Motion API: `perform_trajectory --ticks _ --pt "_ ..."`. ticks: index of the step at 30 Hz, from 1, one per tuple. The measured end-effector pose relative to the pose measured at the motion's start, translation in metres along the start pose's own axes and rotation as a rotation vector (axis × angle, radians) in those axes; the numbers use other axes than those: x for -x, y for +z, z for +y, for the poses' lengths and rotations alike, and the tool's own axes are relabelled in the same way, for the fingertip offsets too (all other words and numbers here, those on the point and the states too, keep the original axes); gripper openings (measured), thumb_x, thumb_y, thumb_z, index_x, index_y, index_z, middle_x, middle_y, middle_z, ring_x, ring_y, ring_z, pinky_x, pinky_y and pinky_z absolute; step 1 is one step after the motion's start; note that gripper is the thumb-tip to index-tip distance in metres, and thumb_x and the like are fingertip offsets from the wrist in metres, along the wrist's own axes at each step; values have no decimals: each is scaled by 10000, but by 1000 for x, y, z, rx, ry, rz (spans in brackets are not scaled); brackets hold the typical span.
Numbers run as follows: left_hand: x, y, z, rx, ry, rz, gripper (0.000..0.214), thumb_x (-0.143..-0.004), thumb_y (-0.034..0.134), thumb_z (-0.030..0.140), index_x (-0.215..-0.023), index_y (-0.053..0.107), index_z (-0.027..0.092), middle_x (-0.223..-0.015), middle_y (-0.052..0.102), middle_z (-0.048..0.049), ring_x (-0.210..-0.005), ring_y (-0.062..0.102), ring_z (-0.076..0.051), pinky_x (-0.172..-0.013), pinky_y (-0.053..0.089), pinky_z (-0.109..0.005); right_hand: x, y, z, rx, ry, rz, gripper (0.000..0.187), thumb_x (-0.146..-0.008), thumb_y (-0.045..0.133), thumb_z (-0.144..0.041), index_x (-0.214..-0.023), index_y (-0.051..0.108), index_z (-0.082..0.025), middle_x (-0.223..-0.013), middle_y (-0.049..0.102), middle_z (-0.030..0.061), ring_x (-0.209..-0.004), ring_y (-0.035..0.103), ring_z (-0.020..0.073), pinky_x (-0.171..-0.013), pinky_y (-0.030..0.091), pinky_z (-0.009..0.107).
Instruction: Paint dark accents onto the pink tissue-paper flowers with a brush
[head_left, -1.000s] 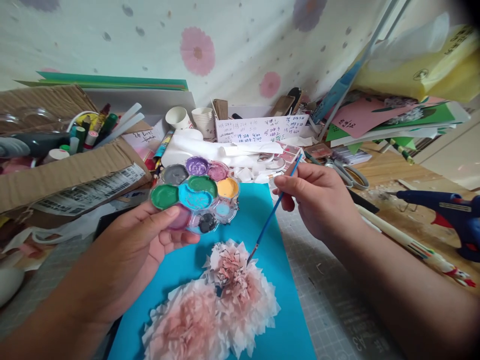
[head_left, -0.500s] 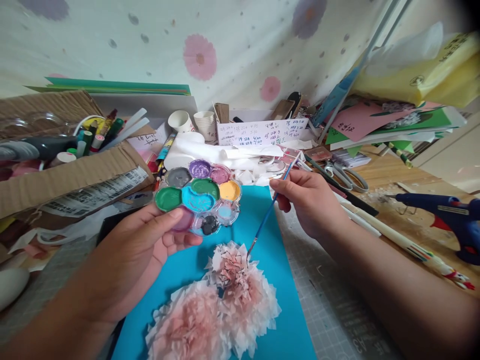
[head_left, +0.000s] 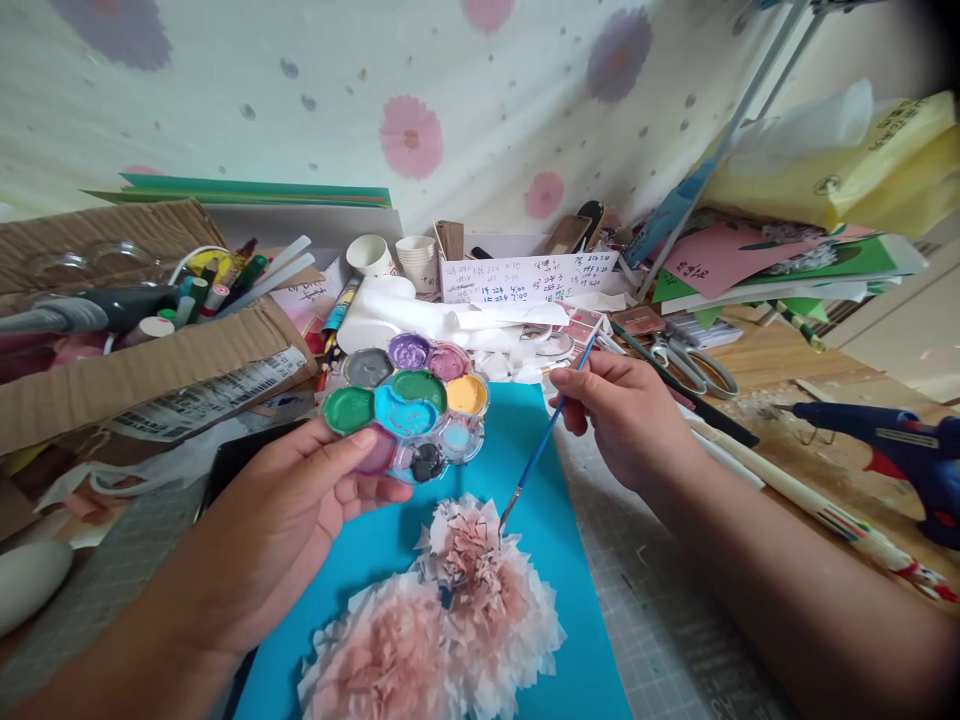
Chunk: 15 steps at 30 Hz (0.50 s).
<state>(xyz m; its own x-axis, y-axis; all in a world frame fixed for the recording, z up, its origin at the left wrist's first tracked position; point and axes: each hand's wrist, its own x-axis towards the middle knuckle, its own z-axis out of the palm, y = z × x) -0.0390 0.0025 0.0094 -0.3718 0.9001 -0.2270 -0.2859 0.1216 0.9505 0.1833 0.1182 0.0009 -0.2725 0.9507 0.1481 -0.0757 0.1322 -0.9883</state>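
My left hand (head_left: 322,480) grips the lower left edge of a flower-shaped paint palette (head_left: 405,410), thumb on top. Its wells hold purple, pink, grey, green, blue, yellow and black paint. In my right hand (head_left: 615,405) is a thin blue paintbrush (head_left: 541,440), pinched between thumb and fingers and slanting down to the left. The brush tip is at the upper right edge of the small pink-and-white tissue paper flower (head_left: 461,535); I cannot tell if it touches. Two larger paper flowers (head_left: 382,650) sit nearer me, all on a blue sheet (head_left: 555,530). Dark marks show on the small flower's petals.
On the left is a cardboard box (head_left: 247,355) of markers and tools. Paper cups (head_left: 370,257) and a handwritten card (head_left: 525,277) stand at the back. Scissors (head_left: 694,365) and a blue glue gun (head_left: 892,430) lie right. A grey cutting mat (head_left: 652,600) is under the sheet.
The whole view has shifted slightly down and to the right. Both hands keep their holds, and the brush tip stays by the small flower's right edge.
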Motion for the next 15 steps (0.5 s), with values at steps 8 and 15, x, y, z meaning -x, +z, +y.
perform_trajectory --ticks 8,15 --pt "3 0 1 4 -6 -20 127 -680 853 301 -769 781 245 -782 755 -31 -736 662 -224 -595 610 -328 2 -1 -1 -177 -59 103 258 -766 779 -315 -583 640 -197 -481 589 -30 -461 481 92 -496 384 241" --pt "4 -2 0 47 -32 -69 133 -746 803 317 -847 787 231 -800 768 -42 -679 688 -213 -641 590 -343 11 8 -8 -332 -109 98 211 -711 856 -384 -684 719 -226 -645 671 -1 -572 607 125 -570 490 252"
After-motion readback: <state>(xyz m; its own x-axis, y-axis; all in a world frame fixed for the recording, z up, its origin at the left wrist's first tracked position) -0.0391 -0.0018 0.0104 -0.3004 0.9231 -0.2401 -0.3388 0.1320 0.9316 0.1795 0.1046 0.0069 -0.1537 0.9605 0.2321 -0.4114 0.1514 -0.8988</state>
